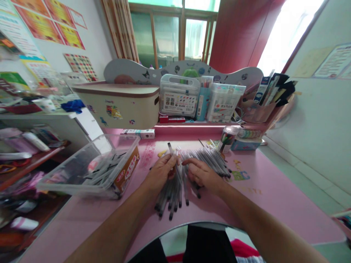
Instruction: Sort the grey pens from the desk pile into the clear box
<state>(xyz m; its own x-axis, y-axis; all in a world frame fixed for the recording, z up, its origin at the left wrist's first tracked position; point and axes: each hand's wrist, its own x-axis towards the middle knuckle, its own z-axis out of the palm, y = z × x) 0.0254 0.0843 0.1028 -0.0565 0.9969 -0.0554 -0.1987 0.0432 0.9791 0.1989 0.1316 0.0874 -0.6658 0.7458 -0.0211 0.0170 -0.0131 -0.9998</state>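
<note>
A loose bunch of clear-barrelled pens [171,195] with black ends fans out toward the table's front edge. My left hand [163,167] is closed around its upper part, and one dark pen end sticks up past the thumb. Close on the right, my right hand [201,174] has its fingers curled on a few pens, their black ends showing below it, while the index finger points toward the left hand. Part of what its fingers grip is hidden. Beyond the right hand lies a pile of similar pens [215,160], side by side on the pink table [263,204].
At left stands a clear plastic bin [76,190] with several pens inside. A round pen jar [227,140] and a blue box [246,144] stand at the back right. The shelf behind carries a lidded beige box [123,109], marker cases [179,98] and a pink holder [256,110].
</note>
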